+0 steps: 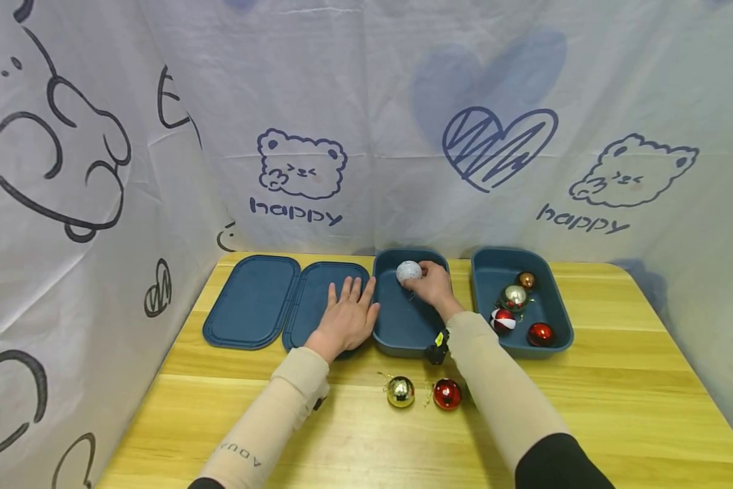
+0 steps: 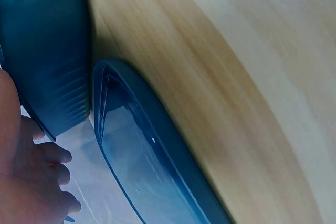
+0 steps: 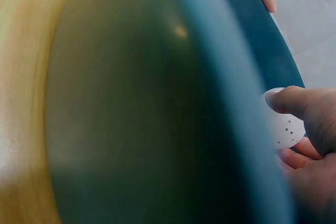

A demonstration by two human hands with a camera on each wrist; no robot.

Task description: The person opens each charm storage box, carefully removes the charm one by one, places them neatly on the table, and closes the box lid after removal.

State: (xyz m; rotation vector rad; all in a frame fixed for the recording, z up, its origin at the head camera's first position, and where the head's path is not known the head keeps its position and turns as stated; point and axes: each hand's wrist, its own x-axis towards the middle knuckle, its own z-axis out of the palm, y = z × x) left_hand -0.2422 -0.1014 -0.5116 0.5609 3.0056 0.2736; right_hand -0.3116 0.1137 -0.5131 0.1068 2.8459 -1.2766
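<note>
My right hand (image 1: 433, 284) holds a white speckled ball (image 1: 409, 272) between thumb and fingers, inside the far end of the middle blue box (image 1: 405, 329). In the right wrist view the thumb lies on top of the ball (image 3: 289, 128), with fingertips under its lower side; the box wall fills much of that picture. My left hand (image 1: 349, 319) is spread with straight fingers above a flat blue lid (image 1: 317, 292), its thumb and fingertips by the middle box's left rim. The left wrist view shows part of this hand (image 2: 37, 177) beside the box's outer wall (image 2: 47, 51).
Another blue lid (image 1: 253, 302) lies at the far left. The right blue box (image 1: 501, 261) contains several ornament balls, among them a red-and-white one (image 1: 503, 320) and a red one (image 1: 541, 334). A gold ball (image 1: 400, 392) and a red ball (image 1: 447, 394) sit nearer on the wooden table (image 1: 635, 394).
</note>
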